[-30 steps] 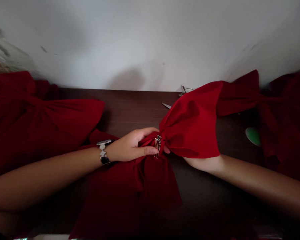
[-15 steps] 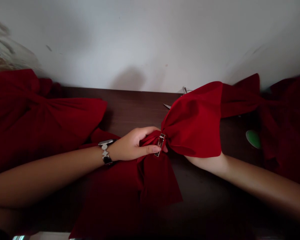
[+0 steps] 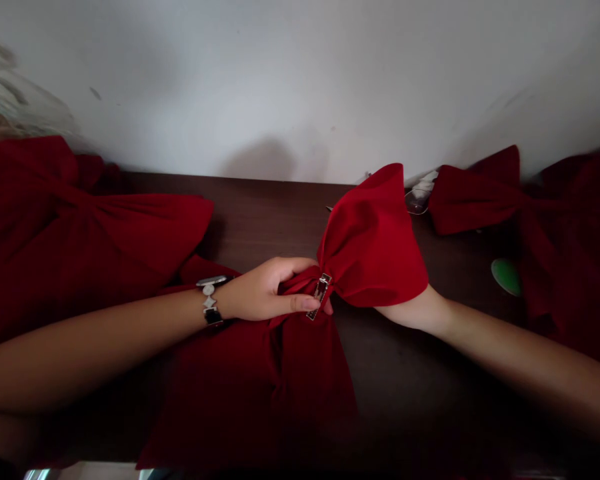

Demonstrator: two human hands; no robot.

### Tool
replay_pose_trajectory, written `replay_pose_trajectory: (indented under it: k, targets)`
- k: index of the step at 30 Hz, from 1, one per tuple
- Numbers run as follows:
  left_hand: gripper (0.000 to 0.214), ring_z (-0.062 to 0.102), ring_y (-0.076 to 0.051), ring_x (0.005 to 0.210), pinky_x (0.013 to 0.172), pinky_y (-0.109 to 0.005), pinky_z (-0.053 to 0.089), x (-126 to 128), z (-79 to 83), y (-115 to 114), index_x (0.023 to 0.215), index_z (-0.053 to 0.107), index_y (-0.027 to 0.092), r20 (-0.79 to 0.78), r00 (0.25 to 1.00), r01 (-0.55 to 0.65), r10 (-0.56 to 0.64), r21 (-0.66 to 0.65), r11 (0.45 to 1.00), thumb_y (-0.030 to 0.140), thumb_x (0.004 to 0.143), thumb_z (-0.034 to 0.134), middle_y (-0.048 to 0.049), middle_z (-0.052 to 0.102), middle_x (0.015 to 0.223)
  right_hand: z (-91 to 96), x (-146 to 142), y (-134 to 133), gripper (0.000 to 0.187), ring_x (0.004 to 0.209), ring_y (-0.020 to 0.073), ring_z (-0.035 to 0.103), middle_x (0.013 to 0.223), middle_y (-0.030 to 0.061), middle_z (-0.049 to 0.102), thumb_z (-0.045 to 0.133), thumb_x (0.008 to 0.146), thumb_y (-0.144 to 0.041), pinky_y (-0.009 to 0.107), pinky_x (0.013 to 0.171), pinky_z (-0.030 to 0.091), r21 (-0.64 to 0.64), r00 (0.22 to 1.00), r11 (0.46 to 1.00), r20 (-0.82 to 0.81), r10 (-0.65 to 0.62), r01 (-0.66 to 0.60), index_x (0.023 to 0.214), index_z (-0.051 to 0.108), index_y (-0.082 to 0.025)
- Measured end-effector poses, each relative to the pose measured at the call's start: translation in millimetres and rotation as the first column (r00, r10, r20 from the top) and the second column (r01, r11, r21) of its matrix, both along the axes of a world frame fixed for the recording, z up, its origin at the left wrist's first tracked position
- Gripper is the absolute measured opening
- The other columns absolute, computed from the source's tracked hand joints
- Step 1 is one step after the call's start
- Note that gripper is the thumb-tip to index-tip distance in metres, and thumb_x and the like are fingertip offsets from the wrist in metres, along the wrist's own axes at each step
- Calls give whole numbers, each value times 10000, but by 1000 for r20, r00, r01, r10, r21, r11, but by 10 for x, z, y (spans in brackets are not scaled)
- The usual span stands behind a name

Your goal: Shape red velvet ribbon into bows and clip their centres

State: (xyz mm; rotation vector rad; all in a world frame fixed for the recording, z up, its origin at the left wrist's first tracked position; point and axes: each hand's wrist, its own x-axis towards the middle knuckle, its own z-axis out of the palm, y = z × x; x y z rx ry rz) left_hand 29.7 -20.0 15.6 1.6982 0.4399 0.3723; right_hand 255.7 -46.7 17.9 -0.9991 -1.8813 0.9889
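A large red fabric bow (image 3: 375, 247) is held above the table, its gathered middle in my left hand (image 3: 275, 287). A narrow metal clip (image 3: 321, 293) lies across that middle, and my left thumb presses on its lower part. My left fingers wrap behind the fabric. From the right, my right hand (image 3: 405, 312) reaches under and behind the bow's right loop, so its fingers are hidden. A pink fingertip peeks out just right of the clip; whose hand it belongs to is unclear. Red tails (image 3: 315, 373) hang below the clip towards the front.
Another red bow (image 3: 80, 200) lies on the left, and more red bows (image 3: 480, 200) are piled on the right. A green round object (image 3: 506, 276) sits near the right pile. Behind the held bow is a clear-and-white item (image 3: 421, 192). A white wall (image 3: 300, 87) borders the dark table (image 3: 260, 213).
The bow's right loop has swung left and become narrower, uncovering the clear-and-white item behind it. The clip has tipped slightly. My left hand keeps its hold almost in place.
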Motion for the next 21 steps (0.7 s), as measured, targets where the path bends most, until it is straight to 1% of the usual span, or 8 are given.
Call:
replay_pose_trajectory:
  k: [2,4,7,10,13,16,18,21]
  targets:
    - [208,667,-137,845,741,-201,502,-5,-5,0,1031,622,117,25,1000,-9,10,-38,999,265,885,605,-89,724,972,-19,11,42,217,1061,197,658,1118,7,698,673,816,-315,324,926,577,-84,997,996,-75,17,-23,1026,664,-263]
    - [249,670,-143,855,751,-209,508,-10,-9,4,1069,617,117,55,998,-15,20,-86,996,283,885,610,-98,728,978,-41,47,102,236,1105,200,638,1166,10,680,642,848,-340,347,965,553,-152,986,983,-145,82,-104,1069,656,-260]
    - [302,678,-154,869,770,-234,519,-17,-13,11,1118,612,116,101,995,-11,25,-140,990,315,890,604,-115,731,990,-87,116,193,309,1139,207,617,1209,11,662,651,847,-325,385,1003,522,-213,977,963,-170,131,-166,1149,635,-263]
    - [319,681,-161,877,782,-251,525,-20,-16,17,1122,612,110,127,992,2,21,-173,985,328,889,606,-128,732,996,-154,144,237,448,1150,219,609,1237,17,648,697,808,-305,407,1005,515,-268,973,948,-195,124,-174,1242,592,-272]
    - [309,683,-163,879,779,-253,527,-26,-18,29,1084,616,104,132,991,25,2,-205,979,340,884,612,-137,732,1000,-202,115,228,394,1136,215,619,1225,2,654,698,802,-338,376,984,532,-267,965,944,-227,132,-192,1185,635,-277]
    - [284,685,-164,850,761,-253,529,-36,-22,53,1020,632,111,131,988,113,-83,-237,965,353,871,627,-138,732,1000,-189,67,187,322,1125,205,627,1194,-18,671,694,803,-354,342,982,537,-232,975,962,-200,99,-146,1114,667,-276]
    - [264,686,-164,831,751,-257,531,-39,-28,68,997,642,118,131,983,155,-126,-246,957,347,865,635,-137,732,1005,-159,41,155,328,1111,207,637,1177,-16,679,697,798,-364,339,969,548,-232,981,966,-180,72,-113,1112,666,-273]
    - [250,684,-163,846,758,-257,531,-35,-40,77,1007,648,128,123,983,161,-135,-229,960,335,868,632,-133,730,1021,-137,20,114,354,1082,225,655,1163,-4,687,707,780,-411,360,943,567,-277,979,951,-181,90,-138,1102,680,-267]
